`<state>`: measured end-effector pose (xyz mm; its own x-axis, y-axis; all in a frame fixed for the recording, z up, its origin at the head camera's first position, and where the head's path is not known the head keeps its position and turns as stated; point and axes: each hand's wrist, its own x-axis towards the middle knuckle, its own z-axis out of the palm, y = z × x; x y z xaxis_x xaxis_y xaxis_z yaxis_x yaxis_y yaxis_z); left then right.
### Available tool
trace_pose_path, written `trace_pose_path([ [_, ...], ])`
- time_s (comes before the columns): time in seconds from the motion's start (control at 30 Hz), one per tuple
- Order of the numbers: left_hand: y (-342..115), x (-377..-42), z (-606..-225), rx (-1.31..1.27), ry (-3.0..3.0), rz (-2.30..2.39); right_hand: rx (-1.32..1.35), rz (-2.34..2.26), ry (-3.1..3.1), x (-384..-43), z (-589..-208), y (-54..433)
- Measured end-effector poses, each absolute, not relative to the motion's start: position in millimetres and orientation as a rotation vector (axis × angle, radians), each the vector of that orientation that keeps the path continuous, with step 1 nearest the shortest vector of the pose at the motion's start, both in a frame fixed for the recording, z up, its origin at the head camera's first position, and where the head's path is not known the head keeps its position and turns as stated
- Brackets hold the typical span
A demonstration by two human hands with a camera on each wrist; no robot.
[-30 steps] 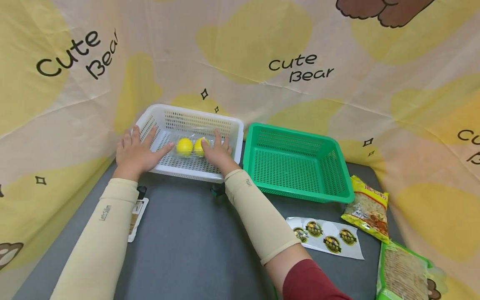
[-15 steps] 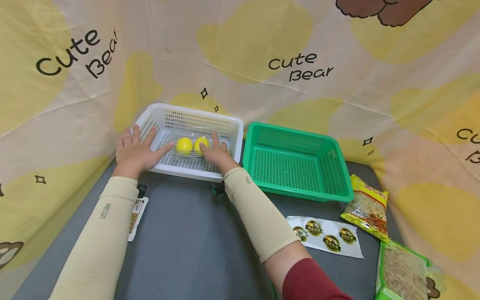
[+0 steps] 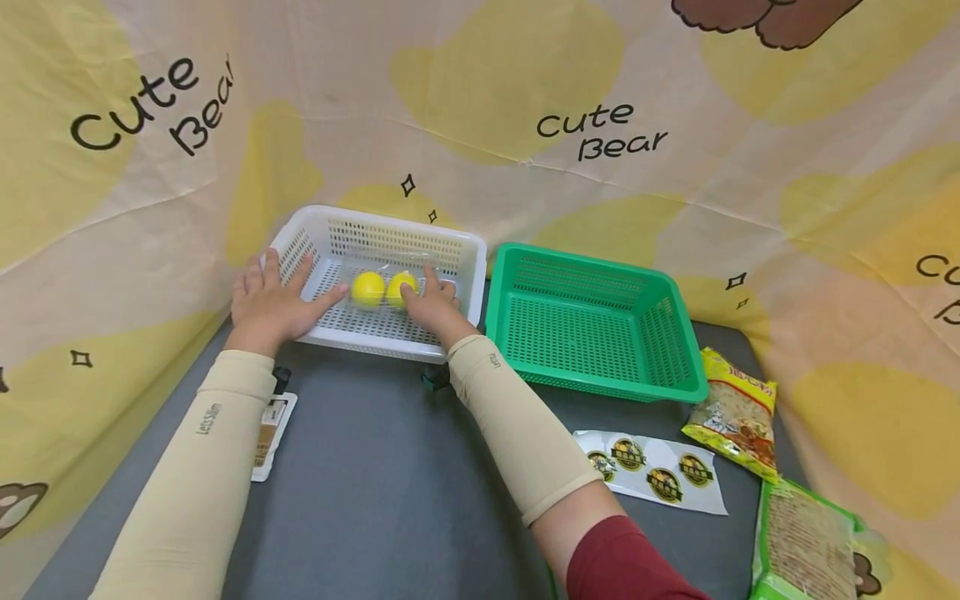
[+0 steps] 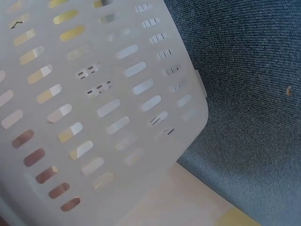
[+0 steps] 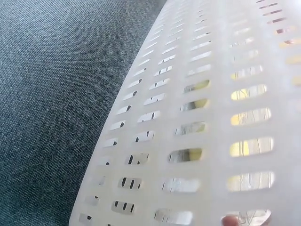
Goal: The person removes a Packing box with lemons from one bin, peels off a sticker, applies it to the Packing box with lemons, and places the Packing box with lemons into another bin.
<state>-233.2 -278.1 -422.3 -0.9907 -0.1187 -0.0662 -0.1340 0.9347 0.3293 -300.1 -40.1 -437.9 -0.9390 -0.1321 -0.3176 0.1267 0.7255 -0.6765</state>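
In the head view, a white slotted basket (image 3: 375, 343) stands at the back left of the table. Inside lies a clear plastic package (image 3: 378, 265) with two yellow balls (image 3: 367, 288) in it. My left hand (image 3: 272, 307) rests on the basket's left rim with its fingers spread and the thumb pointing toward the package. Reaching over the front rim, my right hand (image 3: 437, 310) grips the package's right end, its thumb by the right-hand ball and some fingertips hidden. Both wrist views show mostly the basket's slotted wall (image 4: 108, 117), with yellow through the slots.
To the right stands a green basket (image 3: 592, 385). Beyond it are a yellow food bag (image 3: 735, 417), a sheet of round stickers (image 3: 660, 472) and a green-edged bag (image 3: 806, 542). A white-edged pack (image 3: 276, 433) lies beside the left forearm. Patterned cloth hangs behind.
My right hand's fingers have drawn in and lowered slightly at the package's right end. The left hand and both baskets stay in place.
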Motion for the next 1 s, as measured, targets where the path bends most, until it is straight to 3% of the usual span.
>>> trace_pose_path([
  [1.0,-278.4,-233.7,-421.9,-0.194,3.032,0.521,0.033,-1.432,2.595,-298.5,-438.0,-41.6],
])
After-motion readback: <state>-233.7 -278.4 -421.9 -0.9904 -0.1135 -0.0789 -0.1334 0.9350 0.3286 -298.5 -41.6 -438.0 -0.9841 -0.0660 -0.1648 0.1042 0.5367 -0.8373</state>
